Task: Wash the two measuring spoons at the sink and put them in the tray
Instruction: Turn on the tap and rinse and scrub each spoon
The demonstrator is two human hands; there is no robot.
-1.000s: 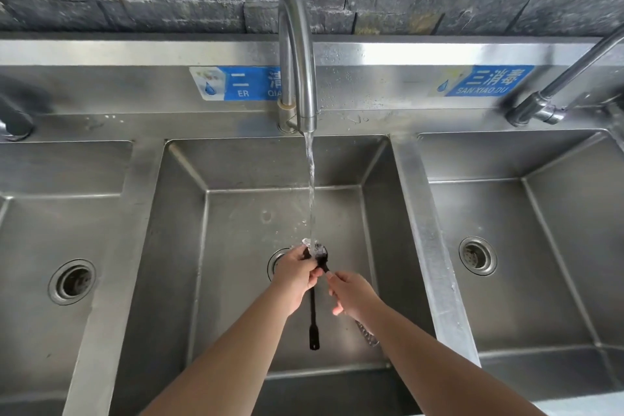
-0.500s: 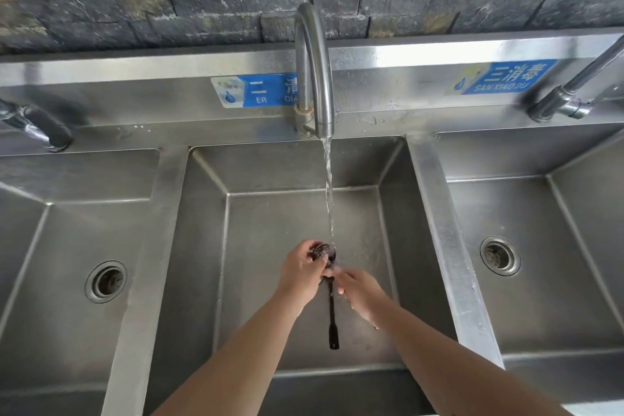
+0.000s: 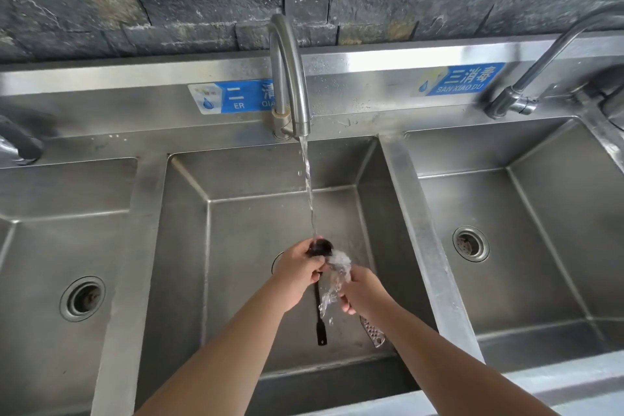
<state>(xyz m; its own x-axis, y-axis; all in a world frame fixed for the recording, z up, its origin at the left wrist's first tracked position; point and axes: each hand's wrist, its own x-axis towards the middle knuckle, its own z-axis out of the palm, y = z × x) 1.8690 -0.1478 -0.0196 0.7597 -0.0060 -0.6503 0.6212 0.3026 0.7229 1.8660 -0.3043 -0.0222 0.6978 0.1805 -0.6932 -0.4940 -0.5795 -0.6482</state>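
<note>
Two bare forearms reached in over the middle sink basin (image 3: 236, 246); the silver measuring spoon (image 3: 373, 334) showed only its perforated handle end, poking out below the right hand (image 3: 363, 292), which was curled closed around it; the left hand (image 3: 297, 273) gripped the black measuring spoon (image 3: 320, 321) at its bowl, the handle hanging down; both hands sat close together above the drain; the water stream (image 3: 309, 192) struck the black bowl and splashed between them; behind stood the faucet (image 3: 290, 78).
</note>
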